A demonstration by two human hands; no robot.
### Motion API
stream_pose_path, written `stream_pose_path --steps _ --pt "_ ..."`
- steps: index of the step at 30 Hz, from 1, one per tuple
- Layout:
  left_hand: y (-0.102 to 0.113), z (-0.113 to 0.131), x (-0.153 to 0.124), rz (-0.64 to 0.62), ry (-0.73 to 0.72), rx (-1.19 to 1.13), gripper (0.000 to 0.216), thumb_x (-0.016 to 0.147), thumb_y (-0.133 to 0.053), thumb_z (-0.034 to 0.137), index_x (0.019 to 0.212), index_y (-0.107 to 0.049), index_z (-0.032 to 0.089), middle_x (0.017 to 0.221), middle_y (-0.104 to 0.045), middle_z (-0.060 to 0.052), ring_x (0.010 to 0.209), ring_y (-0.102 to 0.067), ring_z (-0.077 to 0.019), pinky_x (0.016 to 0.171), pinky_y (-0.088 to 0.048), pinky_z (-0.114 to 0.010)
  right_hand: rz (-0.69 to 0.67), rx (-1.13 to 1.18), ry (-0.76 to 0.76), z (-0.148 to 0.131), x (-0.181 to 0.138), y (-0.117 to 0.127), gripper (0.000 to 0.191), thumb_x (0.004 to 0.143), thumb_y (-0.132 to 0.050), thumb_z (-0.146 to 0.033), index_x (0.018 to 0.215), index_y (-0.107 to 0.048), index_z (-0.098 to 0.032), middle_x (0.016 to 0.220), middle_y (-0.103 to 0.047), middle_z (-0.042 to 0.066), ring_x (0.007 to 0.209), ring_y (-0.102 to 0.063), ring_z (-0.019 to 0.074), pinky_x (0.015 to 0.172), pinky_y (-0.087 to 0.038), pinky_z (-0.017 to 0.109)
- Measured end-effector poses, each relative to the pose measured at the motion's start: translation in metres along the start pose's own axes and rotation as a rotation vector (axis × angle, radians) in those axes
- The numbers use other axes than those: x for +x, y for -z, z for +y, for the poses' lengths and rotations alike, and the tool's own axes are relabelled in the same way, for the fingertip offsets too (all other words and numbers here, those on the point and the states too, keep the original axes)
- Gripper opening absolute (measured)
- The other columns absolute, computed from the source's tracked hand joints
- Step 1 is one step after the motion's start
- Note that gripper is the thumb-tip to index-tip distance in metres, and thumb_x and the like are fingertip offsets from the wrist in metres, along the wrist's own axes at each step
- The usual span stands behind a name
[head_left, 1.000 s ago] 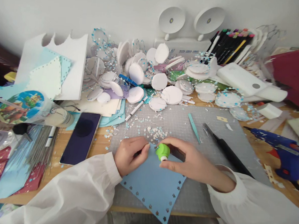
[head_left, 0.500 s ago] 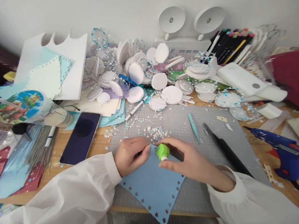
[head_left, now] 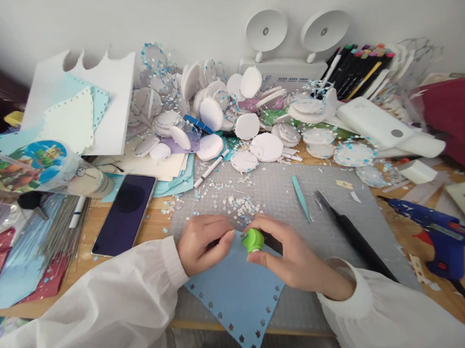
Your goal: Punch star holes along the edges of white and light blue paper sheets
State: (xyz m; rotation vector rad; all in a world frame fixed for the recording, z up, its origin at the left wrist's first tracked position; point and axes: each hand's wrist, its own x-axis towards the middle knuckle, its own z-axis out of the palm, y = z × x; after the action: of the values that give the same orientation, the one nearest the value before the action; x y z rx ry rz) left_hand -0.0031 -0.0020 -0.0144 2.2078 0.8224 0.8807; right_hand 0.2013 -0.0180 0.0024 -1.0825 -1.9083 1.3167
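Observation:
A light blue sheet of paper (head_left: 236,292), with flower-shaped holes along its lower edges, lies over the front of the grey cutting mat (head_left: 346,244) and hangs past the table edge. My left hand (head_left: 204,244) is closed on its upper left part, fingers curled in a pinch. In my right hand (head_left: 285,251) is a small green craft punch (head_left: 254,240), gripped between thumb and fingers at the paper's top edge. The thumb rests on the punch's near end. Just beyond my hands lie many tiny punched-out paper pieces (head_left: 242,205).
A phone (head_left: 125,214) lies on the left. Right of my hands are teal tweezers (head_left: 301,199), a black-handled tool (head_left: 356,239) and a blue glue gun (head_left: 430,223). White paper discs (head_left: 268,147) pile up behind, before a white twin-head lamp (head_left: 288,75).
My right hand has turned slightly and closed in on the green punch, its thumb now pressed against it. The paper has shifted slightly toward me and left.

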Motion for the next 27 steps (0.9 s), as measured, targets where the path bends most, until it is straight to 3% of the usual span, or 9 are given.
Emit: stream_pose_path --steps 4,8,12,18,27 --pt "0.001 -0.002 0.001 -0.084 0.102 -0.156 0.035 0.088 -0.043 0.046 0.085 -0.058 0.014 0.07 -0.057 -0.005 0.062 -0.052 -0.0151 0.057 -0.041 -0.027 0.012 -0.005 0.05 0.0 0.001 -0.002 0.011 0.08 -0.062 -0.024 0.086 -0.055 -0.019 0.077 -0.052 0.0 0.073 -0.048 0.0148 0.067 -0.039 0.027" --pt "0.002 0.002 0.004 -0.166 0.157 -0.123 0.052 0.065 -0.064 0.065 0.08 -0.056 0.016 0.068 -0.054 -0.001 0.06 -0.049 -0.014 0.057 -0.038 -0.026 0.009 -0.03 0.07 0.001 0.001 -0.005 0.011 0.08 -0.062 -0.025 0.084 -0.055 -0.018 0.078 -0.052 0.001 0.075 -0.049 0.0163 0.071 -0.039 0.03" --pt "0.002 0.008 0.008 -0.199 0.158 -0.038 0.055 0.057 -0.071 0.066 0.07 -0.051 0.017 0.063 -0.05 0.003 0.057 -0.047 -0.0116 0.053 -0.035 -0.024 -0.007 -0.069 0.058 0.001 0.001 -0.011 0.013 0.075 -0.064 -0.018 0.082 -0.054 -0.018 0.082 -0.054 0.003 0.08 -0.05 0.0184 0.074 -0.039 0.032" --pt "0.001 0.01 0.006 -0.157 0.063 0.054 0.043 0.071 -0.065 0.056 0.063 -0.047 0.018 0.057 -0.045 0.003 0.052 -0.044 -0.0111 0.049 -0.032 -0.024 -0.025 -0.104 0.077 0.003 0.001 -0.016 0.015 0.073 -0.058 -0.013 0.086 -0.053 -0.02 0.085 -0.056 0.004 0.082 -0.05 0.0198 0.077 -0.039 0.035" --pt "-0.004 0.007 0.002 -0.094 -0.041 0.066 0.039 0.076 -0.063 0.05 0.062 -0.044 0.019 0.055 -0.042 0.003 0.05 -0.041 -0.0115 0.048 -0.027 -0.026 -0.014 -0.114 0.112 0.005 0.0 -0.017 0.023 0.066 -0.058 -0.004 0.079 -0.048 -0.021 0.077 -0.05 0.0 0.079 -0.048 0.0183 0.077 -0.039 0.034"
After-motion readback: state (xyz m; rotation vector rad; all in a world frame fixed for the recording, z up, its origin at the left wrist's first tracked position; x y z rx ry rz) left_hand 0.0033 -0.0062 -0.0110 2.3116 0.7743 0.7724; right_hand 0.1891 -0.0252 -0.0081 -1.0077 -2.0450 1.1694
